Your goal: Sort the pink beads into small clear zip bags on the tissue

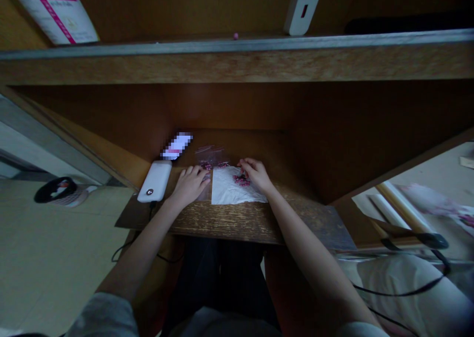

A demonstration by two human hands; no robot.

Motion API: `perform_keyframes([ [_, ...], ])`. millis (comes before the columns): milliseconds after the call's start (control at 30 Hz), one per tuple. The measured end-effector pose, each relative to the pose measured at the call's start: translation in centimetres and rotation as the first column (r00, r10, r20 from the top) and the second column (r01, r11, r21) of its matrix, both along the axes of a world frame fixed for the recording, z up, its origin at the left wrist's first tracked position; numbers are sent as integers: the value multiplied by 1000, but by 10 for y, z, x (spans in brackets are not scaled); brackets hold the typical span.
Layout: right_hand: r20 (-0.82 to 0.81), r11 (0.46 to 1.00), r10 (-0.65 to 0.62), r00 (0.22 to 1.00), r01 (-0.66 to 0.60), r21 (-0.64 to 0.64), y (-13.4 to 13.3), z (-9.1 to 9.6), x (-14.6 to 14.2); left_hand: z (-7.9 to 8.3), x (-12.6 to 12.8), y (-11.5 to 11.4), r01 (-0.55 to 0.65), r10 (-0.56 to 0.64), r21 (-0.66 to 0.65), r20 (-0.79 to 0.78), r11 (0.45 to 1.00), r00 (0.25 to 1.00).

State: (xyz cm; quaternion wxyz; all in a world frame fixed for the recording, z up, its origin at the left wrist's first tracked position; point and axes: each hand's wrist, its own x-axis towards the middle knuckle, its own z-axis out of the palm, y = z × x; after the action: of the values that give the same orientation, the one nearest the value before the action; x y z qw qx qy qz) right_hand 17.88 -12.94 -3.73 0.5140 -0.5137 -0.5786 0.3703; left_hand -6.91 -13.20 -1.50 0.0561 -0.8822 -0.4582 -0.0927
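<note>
A white sheet [225,191], slightly crumpled, lies on the wooden shelf board [229,223] in front of me. On it rests a small cluster of pink beads [241,180]. My right hand [256,173] is over the sheet's right side, thumb and fingers pinched together right beside the beads; what is between the fingertips is too small to tell. My left hand [191,183] lies palm down at the sheet's left edge with fingers spread, partly on a clear plastic bag. Behind the sheet are clear zip bags [211,154] with more pink beads inside.
A white power bank [154,181] with a cable and a lit phone [177,146] lie at the left. Above runs a shelf edge [237,68], carrying a white charger [303,9] and one pink bead [236,36]. A basket [62,191] stands on the floor.
</note>
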Motion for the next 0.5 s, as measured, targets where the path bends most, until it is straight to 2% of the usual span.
perform_keyframes([
  [200,-10,1000,-20,1000,20,3,0,0,2,12,7,22,-181,173,88,89,980,981],
  [367,-7,1000,-29,1000,29,-2,1,1,3,6,21,48,-282,279,17,103,959,955],
  [500,2,999,-44,999,44,-4,0,2,3,-2,29,57,-356,353,3,126,935,927],
])
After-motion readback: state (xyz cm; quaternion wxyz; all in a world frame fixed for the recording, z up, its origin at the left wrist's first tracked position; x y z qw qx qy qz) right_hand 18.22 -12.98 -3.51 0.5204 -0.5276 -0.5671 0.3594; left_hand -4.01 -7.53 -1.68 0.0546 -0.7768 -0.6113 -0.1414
